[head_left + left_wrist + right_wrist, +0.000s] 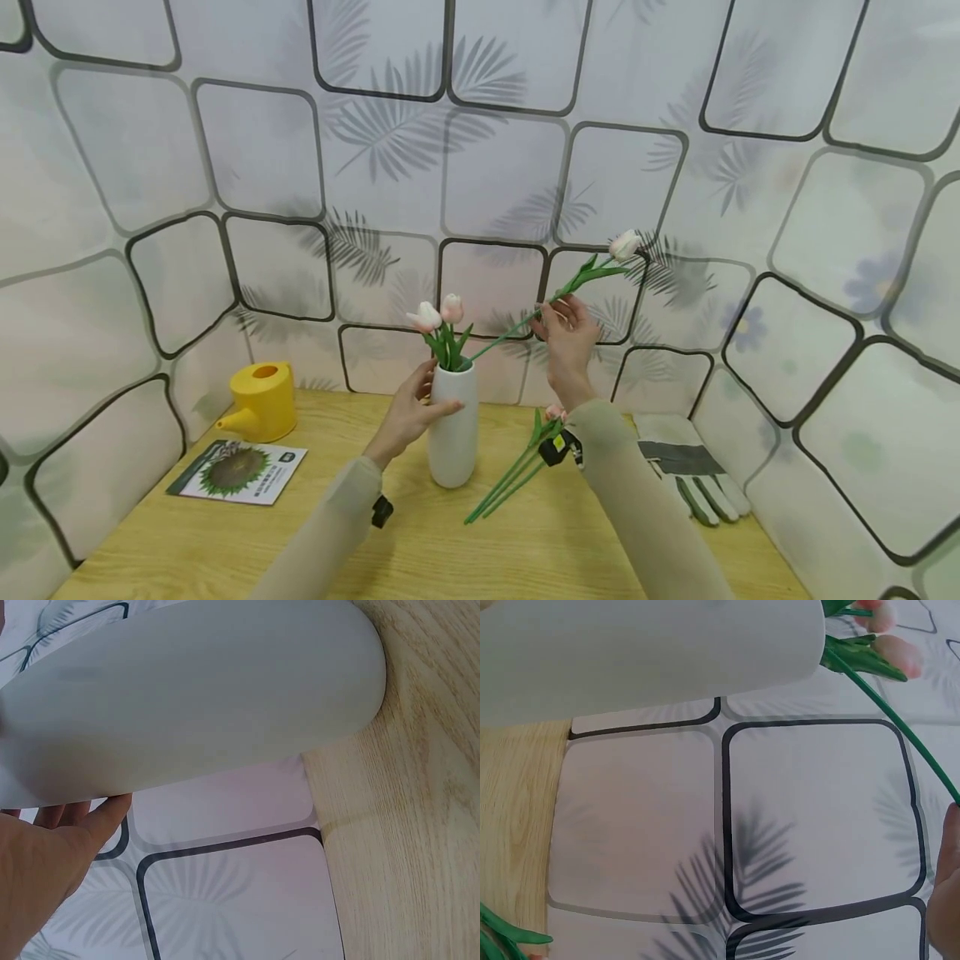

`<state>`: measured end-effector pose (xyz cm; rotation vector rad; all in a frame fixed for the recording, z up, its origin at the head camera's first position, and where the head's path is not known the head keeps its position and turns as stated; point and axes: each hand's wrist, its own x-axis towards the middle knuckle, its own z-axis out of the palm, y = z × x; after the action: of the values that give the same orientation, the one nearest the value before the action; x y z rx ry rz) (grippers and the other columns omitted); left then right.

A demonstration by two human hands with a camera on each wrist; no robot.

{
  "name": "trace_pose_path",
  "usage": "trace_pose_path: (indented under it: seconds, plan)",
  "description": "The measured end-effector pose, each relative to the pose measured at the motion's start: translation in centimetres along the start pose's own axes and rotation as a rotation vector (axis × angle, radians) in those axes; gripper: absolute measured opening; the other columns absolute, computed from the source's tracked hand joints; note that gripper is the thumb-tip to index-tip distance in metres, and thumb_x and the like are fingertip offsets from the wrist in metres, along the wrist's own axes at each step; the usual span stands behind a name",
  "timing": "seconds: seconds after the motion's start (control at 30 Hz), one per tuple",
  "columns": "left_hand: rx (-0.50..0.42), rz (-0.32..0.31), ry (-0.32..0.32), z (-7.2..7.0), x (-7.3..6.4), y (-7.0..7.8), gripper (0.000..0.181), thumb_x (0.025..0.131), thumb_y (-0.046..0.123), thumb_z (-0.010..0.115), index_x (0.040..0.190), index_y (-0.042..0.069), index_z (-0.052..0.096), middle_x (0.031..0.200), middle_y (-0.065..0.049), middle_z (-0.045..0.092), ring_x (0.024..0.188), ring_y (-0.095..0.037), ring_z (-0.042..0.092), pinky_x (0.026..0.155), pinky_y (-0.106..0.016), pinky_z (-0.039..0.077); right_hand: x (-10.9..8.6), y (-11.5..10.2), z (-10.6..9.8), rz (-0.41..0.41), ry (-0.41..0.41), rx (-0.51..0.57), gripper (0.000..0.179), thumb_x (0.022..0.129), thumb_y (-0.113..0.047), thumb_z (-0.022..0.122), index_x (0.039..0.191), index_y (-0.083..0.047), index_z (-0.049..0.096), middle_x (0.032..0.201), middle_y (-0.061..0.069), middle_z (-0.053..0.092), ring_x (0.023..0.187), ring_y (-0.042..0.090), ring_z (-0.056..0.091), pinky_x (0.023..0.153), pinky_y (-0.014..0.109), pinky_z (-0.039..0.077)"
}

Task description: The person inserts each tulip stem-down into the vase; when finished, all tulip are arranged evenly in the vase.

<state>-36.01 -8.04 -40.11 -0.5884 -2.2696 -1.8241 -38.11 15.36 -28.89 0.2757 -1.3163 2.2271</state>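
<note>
A tall white vase (453, 425) stands upright on the table, with two pale pink tulips (440, 313) and their green leaves rising from its mouth. My left hand (408, 412) holds the vase from the left, thumb across the front and fingers behind. To the right, my right hand (568, 342) pinches the stem of another tulip (624, 247) below its leaves. That tulip slants up to the right, and its stem (900, 724) runs into the vase mouth at the lower end. How deep it reaches is hidden inside the vase.
More tulips (510, 479) lie on the table right of the vase, partly behind my right sleeve. A yellow watering can (262, 404) and a sunflower seed packet (238, 472) are at the left. Grey-and-white gloves (690, 467) lie at the right. A patterned wall covering (495, 183) encloses the table.
</note>
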Motion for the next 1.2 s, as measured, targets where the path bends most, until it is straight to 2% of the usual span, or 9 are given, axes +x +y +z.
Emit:
trace_pose_path:
  seconds: [0.2, 0.4, 0.47, 0.57, 0.7, 0.77, 0.97, 1.1, 1.2]
  plan:
    - [0.002, -0.008, 0.007, 0.0, -0.1, 0.2, 0.079, 0.082, 0.026, 0.081, 0.149, 0.025, 0.039, 0.135, -0.013, 0.054, 0.12, -0.031, 0.057, 0.094, -0.05, 0.05, -0.9, 0.5, 0.8, -0.027, -0.113, -0.069, 0.023, 0.09, 0.002, 0.066, 0.11, -0.009, 0.063, 0.102, 0.012, 0.063, 0.09, 0.018, 0.068, 0.082, 0.04, 0.059]
    - [-0.009, 0.0, 0.01, 0.2, -0.3, 0.6, 0.078, 0.083, 0.023, 0.08, 0.15, 0.022, 0.039, 0.135, -0.014, 0.055, 0.121, -0.032, 0.057, 0.094, -0.05, 0.051, -2.1, 1.0, 1.2, -0.042, -0.227, -0.153, 0.029, 0.091, -0.002, 0.067, 0.12, -0.007, 0.064, 0.109, 0.021, 0.063, 0.094, 0.021, 0.068, 0.083, 0.038, 0.058]
    - [-0.007, 0.004, 0.009, 0.2, -0.3, 0.5, 0.078, 0.084, 0.023, 0.08, 0.15, 0.022, 0.038, 0.135, -0.014, 0.054, 0.121, -0.033, 0.057, 0.094, -0.05, 0.051, -2.4, 1.3, 1.4, -0.05, -0.26, -0.189, 0.031, 0.092, -0.002, 0.067, 0.122, -0.006, 0.064, 0.108, 0.017, 0.064, 0.094, 0.022, 0.067, 0.082, 0.038, 0.058]
    - [-0.006, -0.001, 0.012, 0.2, -0.2, 0.4, 0.078, 0.084, 0.023, 0.08, 0.15, 0.022, 0.038, 0.136, -0.014, 0.054, 0.121, -0.033, 0.057, 0.094, -0.05, 0.051, -2.9, 1.9, 1.8, -0.055, -0.325, -0.23, 0.032, 0.092, -0.002, 0.065, 0.124, -0.003, 0.063, 0.105, 0.01, 0.066, 0.095, 0.025, 0.067, 0.083, 0.039, 0.058]
    - [-0.002, -0.009, 0.009, 0.1, -0.2, 0.3, 0.08, 0.084, 0.025, 0.08, 0.151, 0.022, 0.037, 0.138, -0.014, 0.053, 0.122, -0.034, 0.056, 0.095, -0.051, 0.05, -3.6, 2.7, 2.1, -0.067, -0.426, -0.297, 0.031, 0.094, -0.002, 0.063, 0.125, -0.001, 0.062, 0.107, 0.018, 0.066, 0.102, 0.041, 0.065, 0.083, 0.037, 0.058]
    - [-0.002, -0.022, -0.001, 0.0, -0.4, 1.0, 0.08, 0.085, 0.023, 0.079, 0.152, 0.02, 0.035, 0.139, -0.016, 0.051, 0.124, -0.035, 0.054, 0.096, -0.051, 0.049, -4.1, 2.8, 2.4, -0.071, -0.471, -0.348, 0.03, 0.094, -0.002, 0.062, 0.124, -0.001, 0.063, 0.11, 0.025, 0.066, 0.104, 0.046, 0.063, 0.083, 0.037, 0.058]
    - [-0.008, -0.033, -0.026, -0.2, -1.5, 3.7, 0.077, 0.087, 0.018, 0.076, 0.152, 0.015, 0.035, 0.14, -0.019, 0.051, 0.124, -0.037, 0.054, 0.096, -0.051, 0.05, -6.2, 1.4, 3.5, -0.142, -0.568, -0.557, 0.027, 0.093, 0.001, 0.064, 0.119, 0.005, 0.066, 0.108, 0.026, 0.069, 0.1, 0.038, 0.067, 0.086, 0.042, 0.057]
    - [-0.012, -0.024, -0.035, -0.3, -1.6, 3.7, 0.076, 0.087, 0.018, 0.076, 0.152, 0.017, 0.035, 0.141, -0.019, 0.051, 0.125, -0.037, 0.054, 0.095, -0.05, 0.05, -7.0, 1.0, 3.9, -0.206, -0.617, -0.651, 0.028, 0.092, 0.001, 0.065, 0.119, 0.005, 0.066, 0.107, 0.024, 0.071, 0.098, 0.036, 0.068, 0.086, 0.043, 0.056]
    - [-0.01, -0.015, -0.042, -0.3, -1.6, 3.7, 0.077, 0.087, 0.019, 0.076, 0.152, 0.018, 0.035, 0.14, -0.018, 0.051, 0.124, -0.037, 0.054, 0.095, -0.049, 0.05, -7.2, 1.1, 4.0, -0.208, -0.642, -0.677, 0.027, 0.092, 0.001, 0.065, 0.117, 0.006, 0.067, 0.107, 0.024, 0.071, 0.099, 0.036, 0.069, 0.088, 0.044, 0.056]
